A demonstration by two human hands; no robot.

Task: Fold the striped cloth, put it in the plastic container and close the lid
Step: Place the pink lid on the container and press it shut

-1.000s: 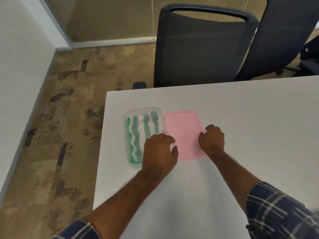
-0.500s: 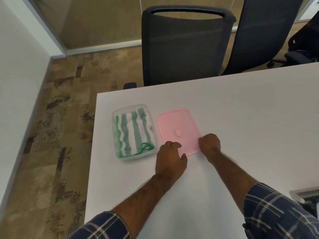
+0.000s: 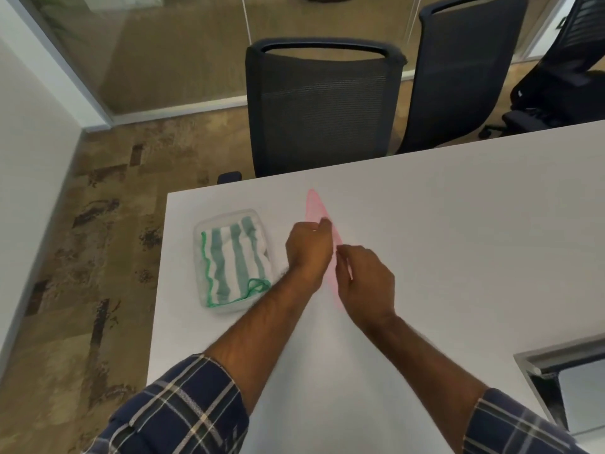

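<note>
Left hand (image 3: 309,247), right hand (image 3: 365,280) pinching

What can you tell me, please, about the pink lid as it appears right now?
The pink lid looks like thin, translucent plastic. It is tipped up nearly on edge, so it shows as a narrow blurred sliver. It is held between the left hand and the right hand, over the white table. It is to the right of the clear container, apart from it, which is not yet covered.
</note>
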